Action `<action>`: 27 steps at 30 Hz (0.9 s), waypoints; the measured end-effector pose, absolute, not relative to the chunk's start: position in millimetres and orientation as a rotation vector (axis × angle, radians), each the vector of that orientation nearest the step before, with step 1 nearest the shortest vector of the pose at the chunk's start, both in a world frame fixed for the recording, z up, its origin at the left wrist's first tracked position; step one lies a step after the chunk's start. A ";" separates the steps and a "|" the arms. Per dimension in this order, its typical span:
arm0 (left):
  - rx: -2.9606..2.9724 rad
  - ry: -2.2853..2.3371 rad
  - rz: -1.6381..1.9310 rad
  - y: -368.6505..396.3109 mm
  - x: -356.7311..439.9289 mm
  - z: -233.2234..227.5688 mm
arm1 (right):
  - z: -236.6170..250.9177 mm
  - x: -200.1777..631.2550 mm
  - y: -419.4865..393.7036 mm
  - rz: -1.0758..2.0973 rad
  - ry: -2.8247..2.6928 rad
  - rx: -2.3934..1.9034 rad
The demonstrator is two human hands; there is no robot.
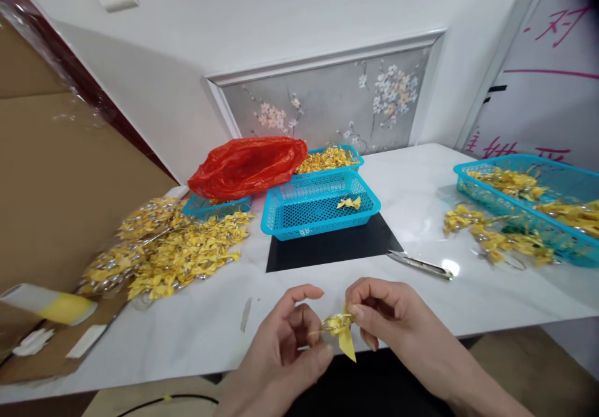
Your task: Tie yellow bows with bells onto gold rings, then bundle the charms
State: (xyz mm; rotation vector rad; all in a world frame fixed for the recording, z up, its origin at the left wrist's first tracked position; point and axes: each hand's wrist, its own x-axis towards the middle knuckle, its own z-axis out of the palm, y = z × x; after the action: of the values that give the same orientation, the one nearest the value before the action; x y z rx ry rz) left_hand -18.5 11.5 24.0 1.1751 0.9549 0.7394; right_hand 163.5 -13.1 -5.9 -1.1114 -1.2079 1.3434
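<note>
Our right hand [388, 311], lower centre of the frame, pinches the yellow ribbon bow [345, 337] between thumb and forefinger. Our left hand [290, 345] sits half curled just left of it; we cannot tell whether it grips. At frame centre stands a blue basket [322, 228].

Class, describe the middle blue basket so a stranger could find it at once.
On the white table lies a black mat. The middle basket stands at its far side. Unlike the heaped basket behind, it holds just a little yellow ribbon.
</note>
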 end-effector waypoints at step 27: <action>1.544 1.072 0.478 5.7 -8.1 23.0 | -11.8 156.8 -16.7 1.240 -1.109 -1.068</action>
State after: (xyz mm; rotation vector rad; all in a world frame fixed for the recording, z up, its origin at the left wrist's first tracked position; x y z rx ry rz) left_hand -8.1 5.7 23.0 1.5444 1.0716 0.4781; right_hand 156.8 -16.7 -11.8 -1.0684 -1.1091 1.2396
